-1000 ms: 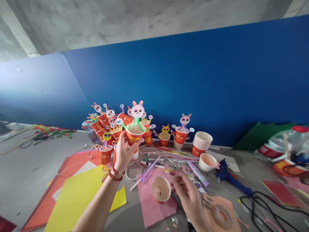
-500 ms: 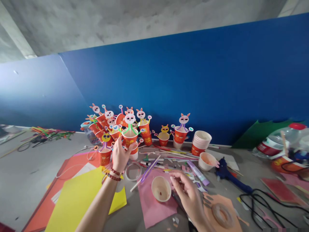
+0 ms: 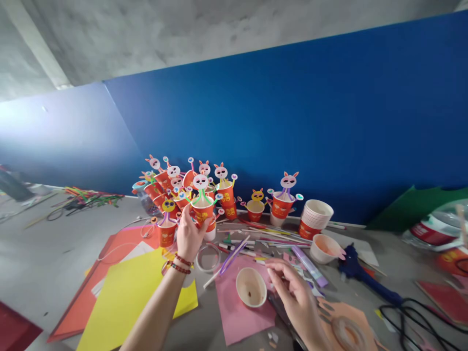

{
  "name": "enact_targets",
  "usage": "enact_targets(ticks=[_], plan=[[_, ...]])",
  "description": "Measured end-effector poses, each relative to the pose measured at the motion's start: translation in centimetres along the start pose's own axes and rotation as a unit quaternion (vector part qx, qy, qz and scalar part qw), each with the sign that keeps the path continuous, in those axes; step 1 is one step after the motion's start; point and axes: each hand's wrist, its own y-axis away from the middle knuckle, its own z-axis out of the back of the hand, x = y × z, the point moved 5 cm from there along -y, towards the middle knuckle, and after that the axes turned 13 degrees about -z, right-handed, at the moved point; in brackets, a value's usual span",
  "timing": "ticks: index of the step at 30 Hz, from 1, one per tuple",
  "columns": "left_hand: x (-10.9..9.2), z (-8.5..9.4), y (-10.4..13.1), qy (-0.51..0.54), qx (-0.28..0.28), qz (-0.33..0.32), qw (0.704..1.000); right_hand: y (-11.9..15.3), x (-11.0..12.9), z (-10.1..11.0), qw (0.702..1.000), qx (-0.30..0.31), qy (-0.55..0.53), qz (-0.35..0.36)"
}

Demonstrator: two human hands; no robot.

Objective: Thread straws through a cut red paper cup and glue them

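My left hand (image 3: 190,234), with beaded bracelets at its wrist, grips a red paper cup (image 3: 202,210) among the group of decorated cups. A white rabbit face on green stems rises from that cup. My right hand (image 3: 290,285) is beside an open paper cup (image 3: 251,287); its thumb and fingers are curled close together, and whether anything small lies between them cannot be made out. The open cup rests on pink paper (image 3: 237,326) and has a small dark spot inside. A purple pipe cleaner (image 3: 234,256) lies behind it.
Several nested cups (image 3: 316,214) stand at the back, near a white bowl (image 3: 325,247). A blue glue gun (image 3: 369,278) with a black cable lies right. Yellow paper (image 3: 127,292) is at left, and a tape roll (image 3: 349,334) at front right. Markers and scraps are scattered behind my right hand.
The view has turned slightly left, so most things appear further right. My left hand still grips the decorated cup, and my right hand stays beside the open cup.
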Motion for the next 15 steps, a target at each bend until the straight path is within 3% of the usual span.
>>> enact_targets(ticks=[5,9,12,15], plan=[[-1.1,1.1,-0.3,0.016,-0.034,-0.005,0.999,-0.1,0.4,0.0,1.000,-0.009,0.007,0.007],[-0.9,3.3,-0.8,0.075,-0.068,-0.007,0.995,-0.1,0.4,-0.1,1.000,0.007,0.007,0.007],[2.1,6.3,-1.3,0.070,-0.145,0.004,0.987,-0.1,0.4,0.1,1.000,0.011,0.004,0.008],[7.3,8.8,-0.7,0.077,-0.229,0.088,0.966,-0.1,0.3,0.2,1.000,0.007,0.009,0.007]])
